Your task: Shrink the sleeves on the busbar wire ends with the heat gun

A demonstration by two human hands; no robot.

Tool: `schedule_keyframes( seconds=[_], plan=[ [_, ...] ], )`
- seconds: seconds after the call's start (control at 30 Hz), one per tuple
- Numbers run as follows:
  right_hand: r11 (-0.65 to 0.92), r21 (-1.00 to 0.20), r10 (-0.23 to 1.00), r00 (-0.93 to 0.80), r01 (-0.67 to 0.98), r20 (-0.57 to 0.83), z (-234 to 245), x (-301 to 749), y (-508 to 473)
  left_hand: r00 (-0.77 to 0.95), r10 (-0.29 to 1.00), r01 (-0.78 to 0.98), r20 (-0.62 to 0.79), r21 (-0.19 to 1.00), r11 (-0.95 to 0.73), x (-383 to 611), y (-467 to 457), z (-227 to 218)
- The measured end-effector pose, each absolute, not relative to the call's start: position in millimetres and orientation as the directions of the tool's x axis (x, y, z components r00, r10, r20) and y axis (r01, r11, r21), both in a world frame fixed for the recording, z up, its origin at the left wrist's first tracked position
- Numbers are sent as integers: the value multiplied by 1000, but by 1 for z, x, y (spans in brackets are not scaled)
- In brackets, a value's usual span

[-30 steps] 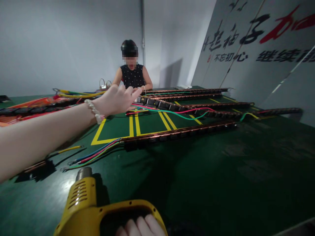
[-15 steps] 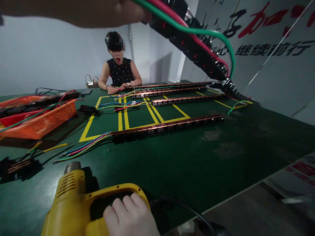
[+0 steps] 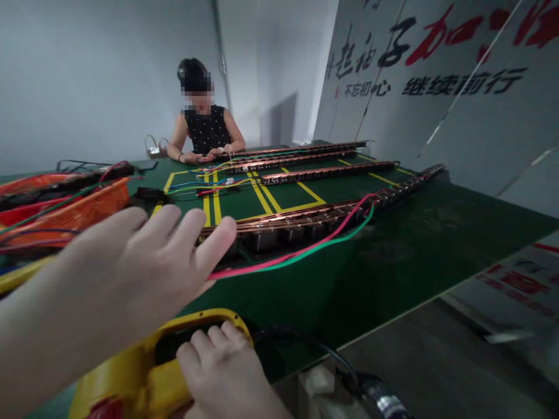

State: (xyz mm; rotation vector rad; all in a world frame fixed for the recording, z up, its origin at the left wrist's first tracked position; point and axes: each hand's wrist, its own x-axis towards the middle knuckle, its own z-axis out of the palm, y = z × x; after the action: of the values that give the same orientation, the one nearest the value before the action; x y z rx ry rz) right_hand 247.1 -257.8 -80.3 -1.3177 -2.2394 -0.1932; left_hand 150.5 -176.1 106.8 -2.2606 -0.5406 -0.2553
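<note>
My left hand (image 3: 131, 267) is wrapped round the near end of a long strip of black modules with copper bars (image 3: 323, 224). Its far end rests low over the right part of the green table (image 3: 419, 250). A pink wire and a green wire (image 3: 301, 256) run along its near side from my fingers. Below, my right hand (image 3: 227, 364) grips the handle of a yellow heat gun (image 3: 117, 372), which lies at the table's near edge. My left forearm hides the gun's nozzle and part of its body.
Several similar strips (image 3: 332, 172) lie across yellow tape lines farther back. At the left stands an orange basket (image 3: 109, 201) full of strips and wires. Across the table sits a person (image 3: 207, 131) with hands on the parts. A black cord (image 3: 301, 336) trails off the near edge.
My left hand has come down from the top of the view to the lower left, lowering the strip towards the table. My right hand has stayed on the heat gun.
</note>
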Motion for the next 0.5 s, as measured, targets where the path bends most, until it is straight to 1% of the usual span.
schedule_keyframes(
  seconds=[0.03, 0.07, 0.17, 0.3, 0.4, 0.5],
  plan=[
    [514, -143, 772, -384, 846, 505, -80, 247, -258, 899, 297, 438, 323, -689, -577, 154, -179, 100],
    [515, -147, 774, -384, 844, 504, -80, 247, -258, 894, 317, 448, 318, -688, -572, 156, -179, 92],
    [514, -151, 781, -388, 844, 489, -80, 248, -258, 858, 373, 514, 354, -598, -615, 158, -164, 68],
    [503, -96, 777, -400, 859, 486, -80, 248, -258, 834, 452, 549, 318, -571, -610, 153, -121, 30],
    [458, -49, 740, -350, 888, 575, -80, 246, -257, 810, 497, 579, 312, -556, -596, 154, -87, 2],
    [414, -24, 648, -276, 910, 710, -81, 242, -254, 807, 514, 583, 290, -531, -615, 157, -61, -17]
  ],
)
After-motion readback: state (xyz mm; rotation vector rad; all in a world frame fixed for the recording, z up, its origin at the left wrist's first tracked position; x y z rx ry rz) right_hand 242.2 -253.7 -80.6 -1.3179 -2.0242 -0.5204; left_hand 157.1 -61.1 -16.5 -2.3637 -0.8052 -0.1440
